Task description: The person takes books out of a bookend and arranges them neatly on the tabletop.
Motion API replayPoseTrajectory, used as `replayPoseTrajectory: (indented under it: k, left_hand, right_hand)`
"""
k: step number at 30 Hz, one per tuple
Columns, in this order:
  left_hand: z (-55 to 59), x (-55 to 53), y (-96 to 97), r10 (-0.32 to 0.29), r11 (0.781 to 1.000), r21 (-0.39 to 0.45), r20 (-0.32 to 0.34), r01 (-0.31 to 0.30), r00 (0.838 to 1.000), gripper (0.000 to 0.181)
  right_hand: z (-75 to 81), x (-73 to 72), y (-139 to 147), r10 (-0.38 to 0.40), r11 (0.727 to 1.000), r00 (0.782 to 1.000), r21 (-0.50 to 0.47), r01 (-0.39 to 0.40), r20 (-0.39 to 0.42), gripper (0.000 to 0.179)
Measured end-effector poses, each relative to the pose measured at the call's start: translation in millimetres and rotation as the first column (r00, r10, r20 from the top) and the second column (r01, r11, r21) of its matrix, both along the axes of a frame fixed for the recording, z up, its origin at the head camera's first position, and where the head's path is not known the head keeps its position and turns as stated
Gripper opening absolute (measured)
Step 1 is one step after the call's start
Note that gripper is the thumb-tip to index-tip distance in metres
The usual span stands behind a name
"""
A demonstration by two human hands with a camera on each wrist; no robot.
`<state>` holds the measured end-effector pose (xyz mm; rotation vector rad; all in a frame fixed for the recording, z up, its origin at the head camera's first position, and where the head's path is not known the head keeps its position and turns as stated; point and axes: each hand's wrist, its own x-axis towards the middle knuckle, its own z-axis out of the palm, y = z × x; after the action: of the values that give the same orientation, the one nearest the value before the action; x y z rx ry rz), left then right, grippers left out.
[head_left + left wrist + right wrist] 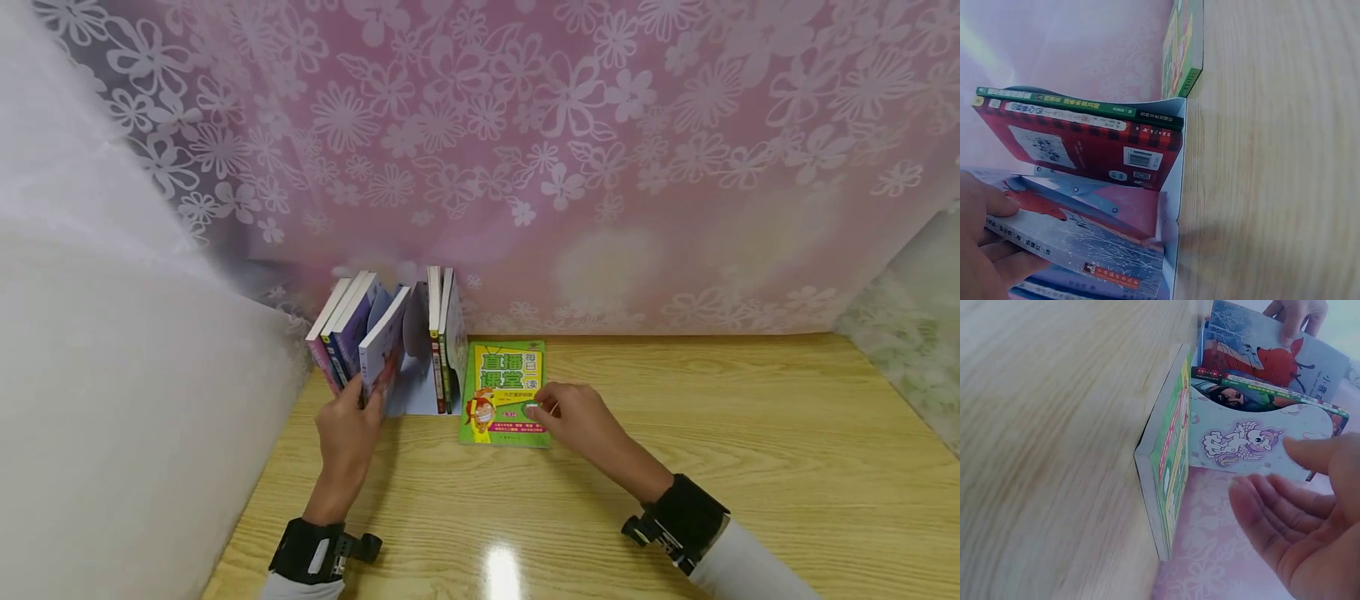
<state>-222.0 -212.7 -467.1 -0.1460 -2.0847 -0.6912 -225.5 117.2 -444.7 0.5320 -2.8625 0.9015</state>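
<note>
My left hand (349, 429) grips a thin book (385, 342) by its spine, thumb on one side and fingers on the other. Its pale blue cover carries a red deer, plain in the right wrist view on the deer book (1272, 353). The book stands tilted in a light blue bookend (418, 387). Over the lower right of a green book (510, 396) lying on the table, my right hand (581, 421) hovers with thumb and fingers apart, holding nothing. In the right wrist view a unicorn is printed on the bookend's outer side panel (1254, 440).
Left of the deer book, several upright books (341, 329) lean together. A red book (1085, 140) and a dark green book (1085, 106) stand at the bookend's right side. The wooden table (675, 400) meets a pink flowered curtain (570, 208) behind; white cloth (112, 375) hangs at left.
</note>
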Motion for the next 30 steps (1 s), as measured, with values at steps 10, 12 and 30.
replayPoseTrajectory:
  k: [10,12,30]
  left_hand:
    - [5.4,23.5,-7.7,0.000,0.999,-0.054,0.019,0.001,1.000,0.024]
    - [7.2,29.5,-9.0,0.006,0.999,-0.046,0.029,-0.005,1.000,0.027]
    - [22.9,86.4,-13.3,-0.004,0.999,-0.043,0.088,0.008,0.996,0.027]
  right_hand:
    - [8.8,16.5,18.0,0.104,0.991,0.994,-0.085,-0.107,-0.045,0.025]
    - [10.0,18.8,20.2,0.120,0.988,0.991,-0.096,-0.125,-0.056,0.028]
    - [10.8,26.8,28.2,0.186,0.961,0.973,-0.180,-0.208,-0.135,0.050]
